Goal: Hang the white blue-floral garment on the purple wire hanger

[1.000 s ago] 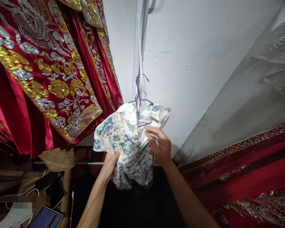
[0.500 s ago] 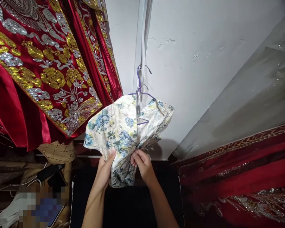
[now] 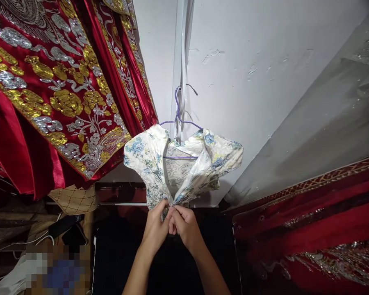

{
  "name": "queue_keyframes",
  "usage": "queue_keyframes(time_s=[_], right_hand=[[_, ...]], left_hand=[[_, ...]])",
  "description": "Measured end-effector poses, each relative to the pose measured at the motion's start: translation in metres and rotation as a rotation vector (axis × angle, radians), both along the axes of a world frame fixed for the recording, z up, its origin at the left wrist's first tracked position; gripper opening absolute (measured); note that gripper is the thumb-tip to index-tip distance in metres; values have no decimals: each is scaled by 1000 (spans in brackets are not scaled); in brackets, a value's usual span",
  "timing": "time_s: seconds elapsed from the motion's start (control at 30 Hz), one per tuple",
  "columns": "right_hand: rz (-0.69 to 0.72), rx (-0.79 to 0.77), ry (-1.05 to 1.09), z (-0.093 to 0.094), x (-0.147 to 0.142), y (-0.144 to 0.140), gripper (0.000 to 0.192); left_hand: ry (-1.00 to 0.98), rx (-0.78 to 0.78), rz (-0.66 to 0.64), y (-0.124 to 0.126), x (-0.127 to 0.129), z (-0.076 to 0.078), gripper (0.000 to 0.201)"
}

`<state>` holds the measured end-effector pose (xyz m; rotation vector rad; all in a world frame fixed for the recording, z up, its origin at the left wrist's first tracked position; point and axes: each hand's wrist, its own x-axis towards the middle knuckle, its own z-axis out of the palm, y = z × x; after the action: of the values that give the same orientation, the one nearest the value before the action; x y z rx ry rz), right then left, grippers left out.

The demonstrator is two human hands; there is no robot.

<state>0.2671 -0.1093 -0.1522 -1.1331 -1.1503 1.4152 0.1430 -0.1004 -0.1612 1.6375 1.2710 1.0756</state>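
Note:
A cream garment with blue flowers (image 3: 184, 164) hangs on a purple wire hanger (image 3: 178, 119) against a white wall. Its opening gapes and narrows downward to a point where both hands meet. My left hand (image 3: 156, 227) and my right hand (image 3: 184, 223) pinch the two fabric edges together there, fingers touching each other. The lower part of the garment is hidden behind the hands.
Red robes with gold and silver embroidery (image 3: 58, 90) hang at the left. Red embroidered cloth (image 3: 310, 225) and a grey sheer cover (image 3: 320, 123) fill the right. A white conduit (image 3: 181, 53) runs up the wall. Cables and a dark device (image 3: 61, 225) lie lower left.
The garment has spread open on the hanger. Both hands came together at its lower middle and now pinch the edges; one second ago the right hand was higher, near the collar.

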Motion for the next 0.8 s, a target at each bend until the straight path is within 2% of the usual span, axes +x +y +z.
queue_keyframes(time_s=[0.07,0.13,0.27,0.37,0.47,0.6,0.67,0.73,0.8], right_hand=[[-12,-4,-25,9,5,5,29],[-49,25,-40,26,15,16,29],[-155,163,-8,85,36,53,32],[-119,263,21,132,40,78,32],[-132,336,50,162,33,91,31],[-186,414,49,172,27,92,28],[-179,450,25,169,27,89,29],[-163,481,-16,166,29,85,27],[-144,492,-60,164,31,79,25]], left_hand=[[29,36,11,2,6,-1,16],[70,80,4,5,9,-1,17],[151,145,-40,2,11,2,17],[226,165,-66,-2,12,7,16],[350,155,-85,0,12,10,13],[475,116,-143,11,10,13,15],[425,109,-179,19,9,23,13],[277,149,-167,30,7,46,10],[71,256,-86,41,5,78,20]])
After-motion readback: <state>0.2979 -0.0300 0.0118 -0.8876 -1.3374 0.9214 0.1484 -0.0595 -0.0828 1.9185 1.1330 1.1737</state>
